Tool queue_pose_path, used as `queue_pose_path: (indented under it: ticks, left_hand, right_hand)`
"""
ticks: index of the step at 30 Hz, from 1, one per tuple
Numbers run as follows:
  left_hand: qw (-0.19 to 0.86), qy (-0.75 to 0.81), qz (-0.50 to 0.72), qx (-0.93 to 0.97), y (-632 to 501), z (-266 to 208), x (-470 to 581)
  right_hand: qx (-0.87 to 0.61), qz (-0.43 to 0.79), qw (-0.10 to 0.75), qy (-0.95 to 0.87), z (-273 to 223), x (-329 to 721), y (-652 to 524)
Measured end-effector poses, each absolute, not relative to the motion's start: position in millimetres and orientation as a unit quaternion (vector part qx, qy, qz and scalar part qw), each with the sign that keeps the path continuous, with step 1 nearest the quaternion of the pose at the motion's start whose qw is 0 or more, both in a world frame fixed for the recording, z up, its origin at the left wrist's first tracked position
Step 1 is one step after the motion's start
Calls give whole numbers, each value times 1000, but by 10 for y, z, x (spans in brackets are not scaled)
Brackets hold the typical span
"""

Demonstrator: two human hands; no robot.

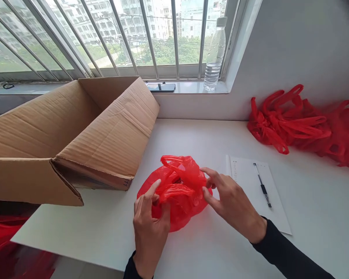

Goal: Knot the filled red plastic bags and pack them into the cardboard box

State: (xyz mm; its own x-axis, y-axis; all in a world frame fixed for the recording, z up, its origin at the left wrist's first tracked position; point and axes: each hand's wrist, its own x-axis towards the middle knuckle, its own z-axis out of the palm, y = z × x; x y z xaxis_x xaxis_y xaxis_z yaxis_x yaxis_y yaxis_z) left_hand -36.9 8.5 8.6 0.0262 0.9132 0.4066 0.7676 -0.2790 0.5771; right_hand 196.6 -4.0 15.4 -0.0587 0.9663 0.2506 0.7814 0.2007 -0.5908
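Note:
A red plastic bag (180, 205) sits bunched on the white table, its handle loops standing up and its mouth partly gathered. Something inside shows faintly through the opening, too small to make out. My left hand (151, 224) is at the bag's left front side, thumb and index finger apart against the film, the other fingers curled. On the opposite side, my right hand (231, 201) touches the bag's right edge with its fingertips, thumb and index spread with a gap between them.
A large open cardboard box (110, 135) stands at the left. Paper sheets (247, 186) with a pen (263, 190) lie at the right. More red bags (293, 120) are heaped by the wall. A water bottle (215, 58) and a phone (161, 88) rest on the windowsill.

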Motion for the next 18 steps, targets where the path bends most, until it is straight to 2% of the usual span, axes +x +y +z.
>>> queue_pose_path:
  ticks: [2, 4, 6, 8, 10, 11, 13, 15, 18]
  left_hand:
    - [98, 604, 391, 687, 39, 181, -491]
    - [100, 600, 418, 675, -30, 284, -565]
    - [121, 572, 459, 670, -93, 372, -568]
    - [157, 511, 480, 695, -121, 427, -523]
    - [200, 422, 452, 760, -101, 438, -478]
    - [206, 380, 421, 798, -75, 433, -469]
    - [196, 334, 352, 852, -4, 417, -486]
    - [170, 344, 300, 873, 61, 415, -539]
    - [153, 403, 239, 870, 109, 444, -624]
  right_hand:
    - [-645, 148, 329, -674, 227, 2028, -104]
    - [-624, 145, 390, -661, 388, 2028, -189]
    - [-531, 170, 451, -696, 573, 1945, -231]
    - [-403, 207, 459, -764, 695, 1809, -180]
    - [-336, 204, 400, -828, 702, 1678, -47]
    - [-345, 189, 341, -854, 666, 1634, 31]
    - [-418, 157, 197, -873, 553, 1609, 158]
    - [-493, 146, 95, -853, 439, 1669, 201]
    - [-549, 159, 66, -818, 349, 1834, 119]
